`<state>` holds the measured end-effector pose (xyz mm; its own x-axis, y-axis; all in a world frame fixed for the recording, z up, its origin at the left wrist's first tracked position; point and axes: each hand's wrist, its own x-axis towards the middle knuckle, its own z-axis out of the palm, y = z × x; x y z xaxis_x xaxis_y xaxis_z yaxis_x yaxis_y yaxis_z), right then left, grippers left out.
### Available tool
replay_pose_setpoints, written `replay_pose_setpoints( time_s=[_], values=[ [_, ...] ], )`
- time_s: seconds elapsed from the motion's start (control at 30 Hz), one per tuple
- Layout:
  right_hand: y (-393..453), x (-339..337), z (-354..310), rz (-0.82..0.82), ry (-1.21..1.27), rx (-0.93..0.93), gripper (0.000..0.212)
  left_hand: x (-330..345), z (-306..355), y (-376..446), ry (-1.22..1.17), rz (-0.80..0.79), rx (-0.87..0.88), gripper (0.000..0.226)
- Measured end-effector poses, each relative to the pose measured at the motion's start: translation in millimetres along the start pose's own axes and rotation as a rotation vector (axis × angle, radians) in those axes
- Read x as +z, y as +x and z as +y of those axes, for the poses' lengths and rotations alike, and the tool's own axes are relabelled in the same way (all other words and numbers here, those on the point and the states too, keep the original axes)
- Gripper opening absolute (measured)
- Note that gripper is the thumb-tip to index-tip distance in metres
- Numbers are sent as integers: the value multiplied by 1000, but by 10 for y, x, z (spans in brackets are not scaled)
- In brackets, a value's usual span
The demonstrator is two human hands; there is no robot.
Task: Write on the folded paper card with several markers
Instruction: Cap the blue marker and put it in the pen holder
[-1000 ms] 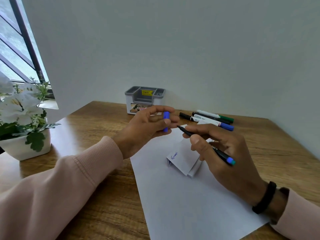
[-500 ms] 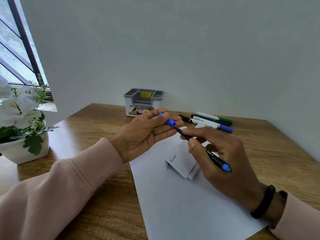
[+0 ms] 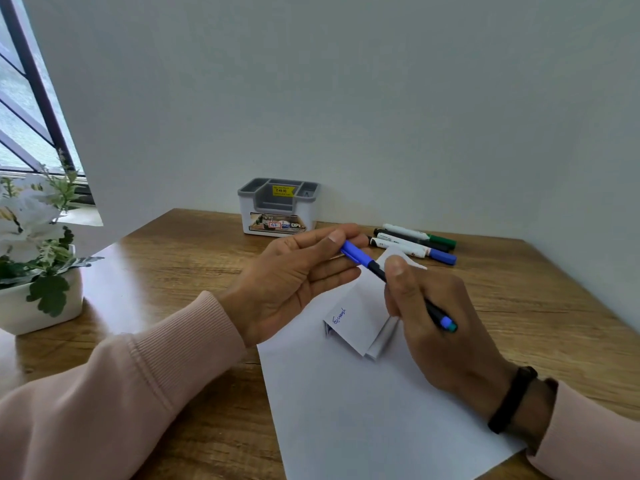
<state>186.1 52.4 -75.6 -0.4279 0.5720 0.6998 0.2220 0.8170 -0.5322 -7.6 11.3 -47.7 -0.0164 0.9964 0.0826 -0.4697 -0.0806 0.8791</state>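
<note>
**Blue cap meets pen above the folded card**

The right hand grips a slim black pen, thumb and forefinger pinching the barrel near its front end while the other fingers curl round the shaft; the blue-and-teal tail pokes out past the knuckles. The left hand is palm-up, its thumb pressing a blue cap against the forefinger, the remaining fingers stretched out flat and close together. The cap sits on the pen's front end (how far it is seated cannot be told).

Just below and between both sets of fingers stands the folded paper card, tent-like on a white sheet, with a short word in blue ink on its near face. Beyond the right fingertips lie three markers side by side on the wooden desk. Past the left fingertips, a grey-and-white organiser stands against the wall.
</note>
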Motion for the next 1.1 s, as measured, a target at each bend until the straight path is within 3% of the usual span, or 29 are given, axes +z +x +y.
replay_pose_setpoints(
  time_s=[0.17, 0.47, 0.57, 0.67, 0.73, 0.8, 0.93, 1.1],
  values=[
    [-24, 49, -8, 48, -54, -98, 42, 129, -82, -64, -8, -11, 107, 32],
    [24, 46, 49, 3, -56, -38, 45, 17, 11, 13, 112, -54, 122, 35],
    [68, 27, 33, 15, -169, -67, 40, -112, 117, 74, 88, 67, 180, 43],
    [53, 42, 79, 8, -218, -72, 36, -309, 299, 130, 19, 298, 281, 39],
    [62, 45, 122, -71, -210, -22, 35, -452, 456, 156, 27, 443, 350, 36],
    [61, 57, 149, -195, -219, 30, 47, -567, 577, 181, 109, 547, 482, 36],
    [22, 81, 166, -316, -259, 2, 58, -628, 669, 314, 449, 649, 820, 24],
    [7, 65, 171, -498, -268, 78, 51, -621, 613, 617, 669, 667, 906, 20]
  ],
)
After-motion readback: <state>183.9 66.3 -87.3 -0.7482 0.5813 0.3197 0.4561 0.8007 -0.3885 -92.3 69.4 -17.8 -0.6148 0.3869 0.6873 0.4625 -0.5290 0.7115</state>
